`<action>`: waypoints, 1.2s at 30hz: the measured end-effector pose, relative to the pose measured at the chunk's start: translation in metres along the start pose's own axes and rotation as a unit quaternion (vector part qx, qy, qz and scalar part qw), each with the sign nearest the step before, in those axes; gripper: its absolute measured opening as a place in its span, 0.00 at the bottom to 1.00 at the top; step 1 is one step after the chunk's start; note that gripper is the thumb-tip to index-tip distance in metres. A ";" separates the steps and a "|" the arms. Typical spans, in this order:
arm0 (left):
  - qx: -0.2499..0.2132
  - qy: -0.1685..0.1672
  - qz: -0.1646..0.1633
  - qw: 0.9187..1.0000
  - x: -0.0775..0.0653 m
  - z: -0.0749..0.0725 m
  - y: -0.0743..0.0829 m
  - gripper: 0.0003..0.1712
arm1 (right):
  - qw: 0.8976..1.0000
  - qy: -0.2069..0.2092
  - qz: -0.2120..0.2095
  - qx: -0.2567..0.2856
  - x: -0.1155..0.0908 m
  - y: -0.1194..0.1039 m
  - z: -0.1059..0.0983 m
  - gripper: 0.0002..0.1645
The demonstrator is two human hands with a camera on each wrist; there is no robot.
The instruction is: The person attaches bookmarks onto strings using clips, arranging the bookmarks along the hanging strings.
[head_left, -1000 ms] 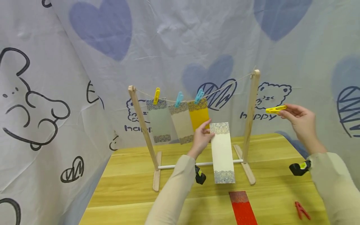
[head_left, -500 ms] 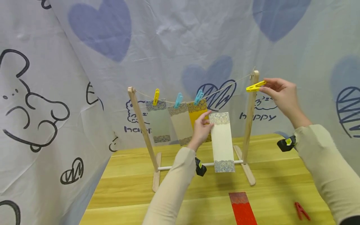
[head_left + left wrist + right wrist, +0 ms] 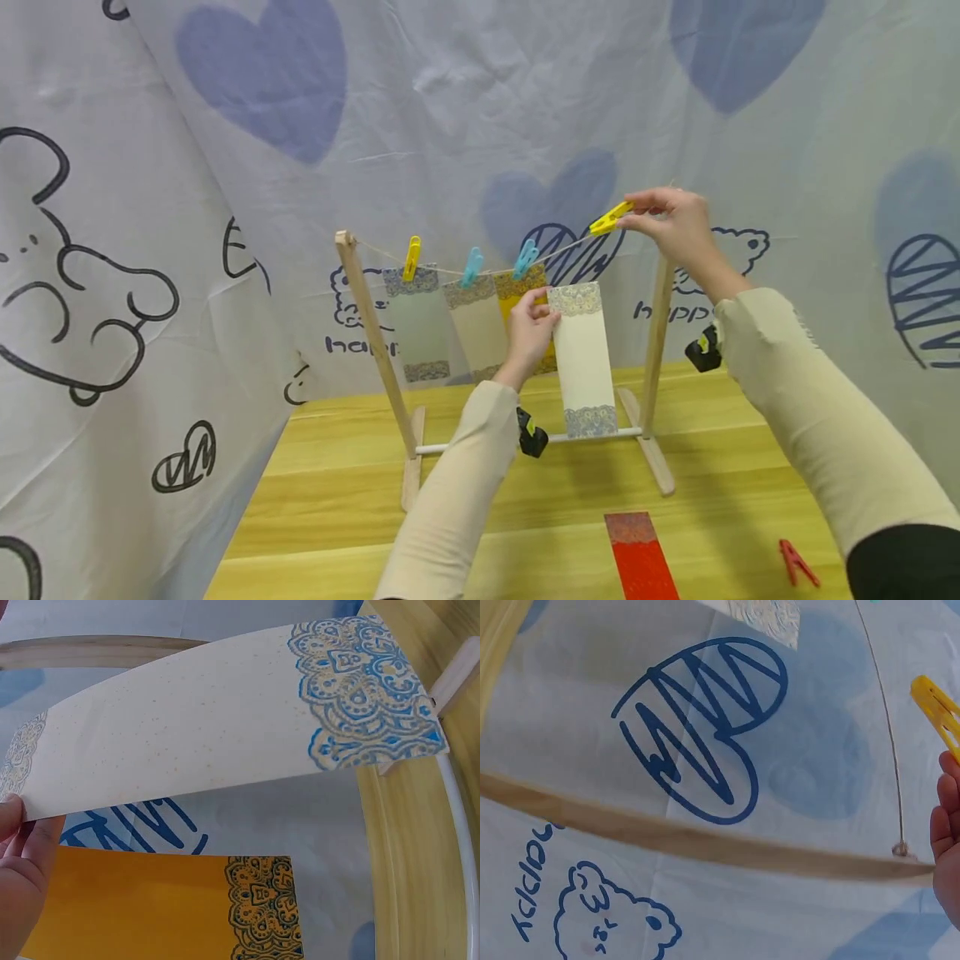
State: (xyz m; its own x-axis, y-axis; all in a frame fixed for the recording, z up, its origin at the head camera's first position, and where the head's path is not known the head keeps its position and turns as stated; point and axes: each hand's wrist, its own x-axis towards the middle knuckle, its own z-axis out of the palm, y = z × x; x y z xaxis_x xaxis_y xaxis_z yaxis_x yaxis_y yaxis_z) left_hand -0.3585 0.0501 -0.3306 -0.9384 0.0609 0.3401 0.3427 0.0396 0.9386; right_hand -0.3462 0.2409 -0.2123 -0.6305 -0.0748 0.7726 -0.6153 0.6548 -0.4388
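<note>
My left hand (image 3: 529, 335) pinches the upper left edge of a cream paper card (image 3: 585, 358) with blue-gold lace patterns at both ends. The card hangs upright just below the string (image 3: 564, 248). In the left wrist view the thumb lies on the patterned end of the same card (image 3: 187, 720). My right hand (image 3: 675, 225) pinches a yellow clothespin (image 3: 611, 218) near the string's right part. In the right wrist view this clothespin (image 3: 936, 709) shows at the right edge, apart from the string (image 3: 885, 720). A yellow-orange card (image 3: 150, 900) hangs behind the cream one.
On the string, a yellow clothespin (image 3: 412, 258) and blue clothespins (image 3: 472, 267) hold a grey-green card (image 3: 422, 329), a beige card (image 3: 477, 325) and the yellow-orange one. The wooden frame (image 3: 375, 342) stands on the table (image 3: 315, 500). A red card (image 3: 641, 554) and red clothespin (image 3: 797, 562) lie in front.
My right hand has carried the yellow clothespin left and up to the string. My left hand has raised the cream card slightly toward the string.
</note>
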 end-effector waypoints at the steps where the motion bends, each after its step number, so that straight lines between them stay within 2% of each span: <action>1: 0.001 0.003 -0.002 1.000 0.000 0.000 0.000 0.21 | 1.000 -0.005 -0.003 -0.003 0.002 -0.001 0.003 0.17; 6: 0.012 -0.002 -0.010 1.000 0.003 0.002 0.003 0.21 | 0.999 -0.029 -0.009 -0.017 0.012 -0.007 0.013 0.16; 15: 0.024 0.006 0.003 1.000 0.007 0.002 0.009 0.19 | 0.992 -0.082 0.035 -0.084 0.022 -0.014 0.019 0.15; 20: 0.023 0.016 0.016 0.999 0.010 0.001 0.010 0.18 | 0.988 -0.100 0.043 -0.112 0.022 -0.014 0.020 0.15; 23: 0.020 0.023 0.023 0.999 0.011 0.000 0.010 0.17 | 0.987 -0.111 0.041 -0.112 0.020 -0.015 0.022 0.14; 29: 0.041 0.036 0.019 0.998 0.012 -0.001 0.010 0.18 | 0.988 -0.131 0.045 -0.070 0.018 -0.013 0.027 0.13; 36: 0.049 0.033 0.013 0.998 0.012 -0.001 0.012 0.19 | 0.984 -0.155 0.044 -0.072 0.016 -0.012 0.027 0.12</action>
State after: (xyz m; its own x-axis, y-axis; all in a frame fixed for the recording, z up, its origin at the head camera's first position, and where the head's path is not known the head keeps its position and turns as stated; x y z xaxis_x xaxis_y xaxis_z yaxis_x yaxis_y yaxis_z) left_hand -0.3652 0.0508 -0.3153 -0.9289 -0.0034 0.3703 0.3664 0.1363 0.9204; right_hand -0.3620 0.2117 -0.2072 -0.8058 -0.2244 0.5480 -0.4932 0.7665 -0.4113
